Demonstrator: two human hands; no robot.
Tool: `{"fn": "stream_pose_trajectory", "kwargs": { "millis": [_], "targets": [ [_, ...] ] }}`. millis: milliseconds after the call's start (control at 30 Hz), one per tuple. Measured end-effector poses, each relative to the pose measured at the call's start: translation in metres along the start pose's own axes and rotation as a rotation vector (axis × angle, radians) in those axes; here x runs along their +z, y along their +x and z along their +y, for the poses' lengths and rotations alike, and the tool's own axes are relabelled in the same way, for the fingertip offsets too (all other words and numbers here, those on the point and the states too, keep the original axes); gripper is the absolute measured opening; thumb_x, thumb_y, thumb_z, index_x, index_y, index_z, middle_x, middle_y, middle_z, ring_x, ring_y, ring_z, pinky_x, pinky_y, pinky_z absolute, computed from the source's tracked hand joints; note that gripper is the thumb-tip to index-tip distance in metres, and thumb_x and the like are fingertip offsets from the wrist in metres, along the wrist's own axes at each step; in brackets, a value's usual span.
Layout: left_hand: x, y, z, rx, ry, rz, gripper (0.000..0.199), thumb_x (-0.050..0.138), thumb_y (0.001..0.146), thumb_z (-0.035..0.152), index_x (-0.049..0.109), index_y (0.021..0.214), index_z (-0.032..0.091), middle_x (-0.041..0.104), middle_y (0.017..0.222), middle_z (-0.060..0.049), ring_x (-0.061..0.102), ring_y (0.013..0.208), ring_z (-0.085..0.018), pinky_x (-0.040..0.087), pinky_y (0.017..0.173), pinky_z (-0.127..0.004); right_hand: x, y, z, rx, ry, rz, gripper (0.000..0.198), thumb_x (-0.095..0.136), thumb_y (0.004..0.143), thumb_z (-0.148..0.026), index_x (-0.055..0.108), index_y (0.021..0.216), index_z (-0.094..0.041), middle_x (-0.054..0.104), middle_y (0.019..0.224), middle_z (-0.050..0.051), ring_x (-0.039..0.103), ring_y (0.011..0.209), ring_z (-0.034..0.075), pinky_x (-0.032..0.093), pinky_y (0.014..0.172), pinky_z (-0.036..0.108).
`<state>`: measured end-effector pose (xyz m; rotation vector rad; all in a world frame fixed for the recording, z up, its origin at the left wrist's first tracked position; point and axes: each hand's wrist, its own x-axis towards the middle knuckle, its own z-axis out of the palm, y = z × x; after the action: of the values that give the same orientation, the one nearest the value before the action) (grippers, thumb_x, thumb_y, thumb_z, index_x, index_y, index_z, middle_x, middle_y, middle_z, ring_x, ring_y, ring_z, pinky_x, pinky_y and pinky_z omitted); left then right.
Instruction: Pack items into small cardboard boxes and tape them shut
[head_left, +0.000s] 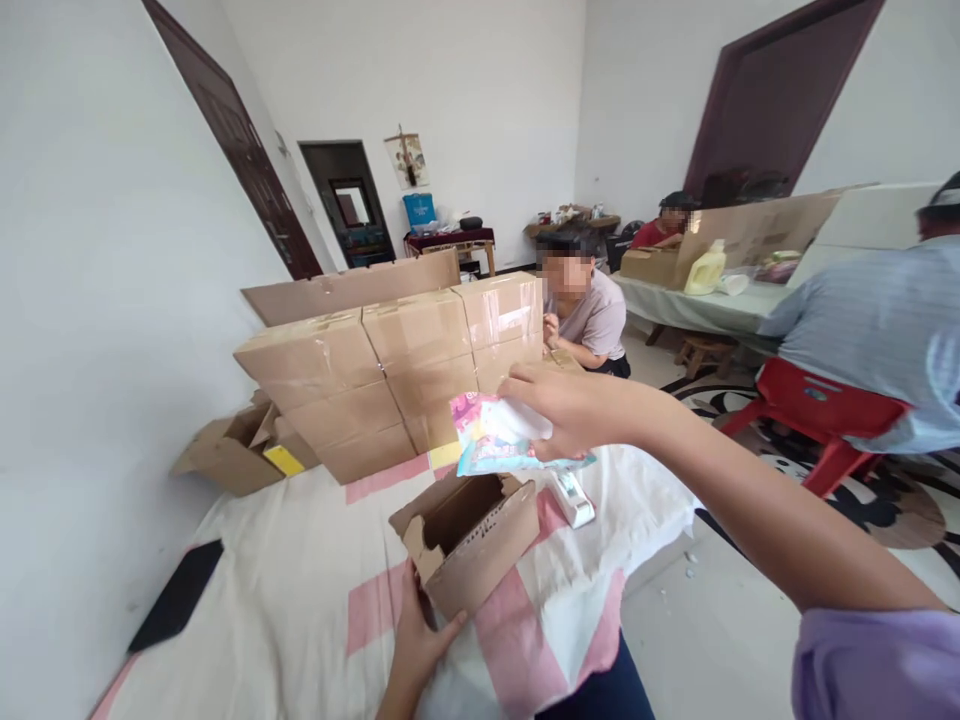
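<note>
The open cardboard box is small and brown, flaps up, tilted on a white-and-pink cloth over the worktop; taped cartons are stacked behind, in a white-walled room. The left hand grips the box's near end; the right hand clutches a colourful packet just above its opening.

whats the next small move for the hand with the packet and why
Probably lower the right hand so the pastel packet drops into the open cardboard box. The packet hangs just above the box's open mouth, the flaps are folded back, and the left hand steadies the box from below.
</note>
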<state>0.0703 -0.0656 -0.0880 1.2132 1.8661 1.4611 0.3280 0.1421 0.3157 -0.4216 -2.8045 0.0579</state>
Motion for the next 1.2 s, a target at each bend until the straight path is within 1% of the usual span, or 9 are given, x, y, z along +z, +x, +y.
{"fn": "stream_pose_trajectory", "kwargs": {
  "millis": [67,133,233,400,633,800,900,1067,1200],
  "targets": [
    [0.000,0.000,0.002,0.006,0.015,0.004,0.120,0.084,0.069,0.050,0.014,0.160,0.016,0.046,0.150,-0.020,0.047,0.138,-0.039,0.043,0.114,-0.053,0.004,0.020,-0.006,-0.121,0.049,-0.121,0.049,0.071,0.081,-0.032,0.055,0.122,-0.011,0.052,0.104,0.001,0.057,0.085,0.015,0.047,0.075,0.028],
    [0.000,0.000,0.005,0.026,0.017,0.004,0.120,0.083,0.069,0.051,0.013,0.160,0.017,0.048,0.147,-0.021,0.050,0.136,-0.040,0.044,0.113,-0.055,0.012,0.038,-0.013,-0.195,0.093,-0.183,0.051,0.073,0.079,-0.030,0.055,0.123,-0.012,0.052,0.101,0.000,0.056,0.083,0.014,0.047,0.072,0.027],
    [0.002,-0.001,0.013,0.053,-0.005,-0.003,0.119,0.083,0.071,0.049,0.011,0.160,0.019,0.046,0.148,-0.021,0.050,0.135,-0.039,0.044,0.111,-0.056,0.030,0.059,-0.026,-0.241,0.106,-0.241,0.050,0.076,0.075,-0.028,0.055,0.118,-0.012,0.052,0.101,0.000,0.056,0.082,0.014,0.046,0.070,0.026],
    [-0.001,-0.002,0.023,0.078,-0.063,-0.032,0.120,0.083,0.071,0.048,0.009,0.160,0.020,0.037,0.155,-0.021,0.041,0.143,-0.036,0.039,0.117,-0.055,0.061,0.081,-0.039,-0.285,0.071,-0.339,0.046,0.075,0.075,-0.026,0.055,0.114,-0.011,0.050,0.106,0.001,0.055,0.086,0.015,0.044,0.072,0.025],
    [-0.004,0.002,0.016,0.123,-0.076,-0.084,0.126,0.087,0.068,0.047,0.005,0.161,0.019,0.032,0.157,-0.021,0.039,0.144,-0.037,0.036,0.118,-0.054,0.083,0.089,-0.042,-0.310,0.014,-0.411,0.038,0.076,0.073,-0.026,0.055,0.103,-0.014,0.045,0.094,-0.001,0.051,0.075,0.012,0.040,0.066,0.022],
    [-0.006,0.002,0.014,0.128,-0.069,-0.078,0.128,0.087,0.070,0.044,0.002,0.162,0.017,0.032,0.158,-0.023,0.039,0.145,-0.038,0.034,0.119,-0.054,0.078,0.096,-0.040,-0.360,0.153,-0.345,0.033,0.070,0.081,-0.030,0.055,0.105,-0.012,0.044,0.097,-0.002,0.051,0.079,0.011,0.039,0.073,0.024],
    [-0.009,0.002,0.014,0.126,-0.059,-0.089,0.125,0.086,0.072,0.046,0.004,0.162,0.016,0.028,0.161,-0.023,0.031,0.149,-0.039,0.030,0.121,-0.057,0.074,0.101,-0.041,-0.389,0.099,-0.346,0.033,0.067,0.083,-0.030,0.054,0.107,-0.012,0.044,0.102,0.000,0.051,0.083,0.012,0.039,0.073,0.024],
    [-0.011,0.001,0.010,0.130,0.010,-0.094,0.126,0.086,0.069,0.049,0.005,0.162,0.023,0.021,0.166,-0.017,0.026,0.152,-0.038,0.027,0.123,-0.056,0.084,0.100,-0.053,-0.372,-0.050,-0.520,0.046,0.075,0.072,-0.016,0.052,0.111,-0.015,0.051,0.108,0.008,0.051,0.084,0.019,0.038,0.061,0.027],
    [-0.012,0.002,0.010,0.158,0.042,-0.121,0.127,0.086,0.067,0.049,0.007,0.162,0.023,0.024,0.165,-0.017,0.028,0.151,-0.039,0.029,0.122,-0.057,0.110,0.090,-0.059,-0.313,-0.020,-0.664,0.049,0.074,0.069,-0.016,0.053,0.114,-0.016,0.053,0.109,0.009,0.054,0.088,0.022,0.041,0.063,0.028]
  ]
}}
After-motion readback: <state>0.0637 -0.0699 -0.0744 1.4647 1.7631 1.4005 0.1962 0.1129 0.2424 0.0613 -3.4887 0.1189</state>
